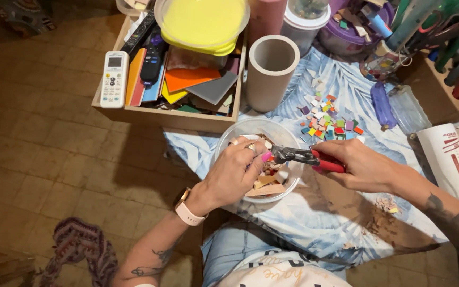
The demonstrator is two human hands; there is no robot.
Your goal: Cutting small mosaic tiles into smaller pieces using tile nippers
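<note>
Over the cloth sat our clear bowl; above it our right hand squeezed the red nippers, and our left hand pinched a small tile piece, hidden by fingers. Shards could fly past the rim, or the nippers could nip a fingertip.

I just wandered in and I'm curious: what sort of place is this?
Probably a home craft corner for mosaic work. Small coloured tile pieces lie on the cloth, the right hand holds red-handled nippers over a clear bowl, and a wooden box holds coloured tiles.
</note>
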